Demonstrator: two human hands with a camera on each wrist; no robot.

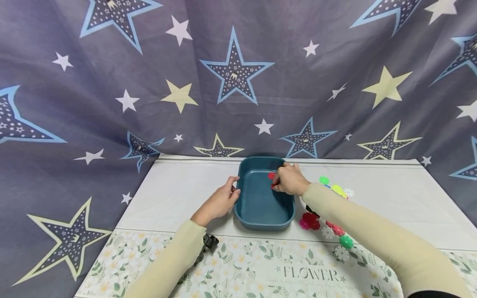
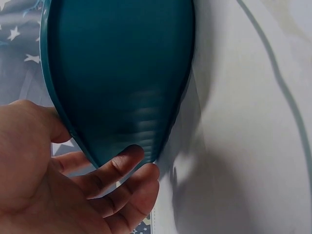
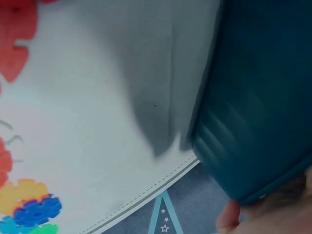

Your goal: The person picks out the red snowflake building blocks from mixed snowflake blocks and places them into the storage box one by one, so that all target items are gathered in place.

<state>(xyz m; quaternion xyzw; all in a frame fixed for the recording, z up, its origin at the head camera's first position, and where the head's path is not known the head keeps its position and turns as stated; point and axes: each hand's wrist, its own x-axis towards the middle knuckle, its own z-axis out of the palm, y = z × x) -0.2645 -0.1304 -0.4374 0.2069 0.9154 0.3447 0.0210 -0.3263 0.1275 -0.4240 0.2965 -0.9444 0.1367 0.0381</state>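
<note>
At centre, the right hand (image 1: pixel 290 179) pinches a red plastic piece (image 1: pixel 272 187), best lowered gently; the left hand (image 1: pixel 219 200), fingers apart, touches a teal rectangular tub (image 1: pixel 265 227).

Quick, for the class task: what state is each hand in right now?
Left hand: open, touching the side of the teal container.
Right hand: closed, pinching a small red piece.

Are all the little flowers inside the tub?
No, a green flower piece lies on the table outside the tub.
</note>
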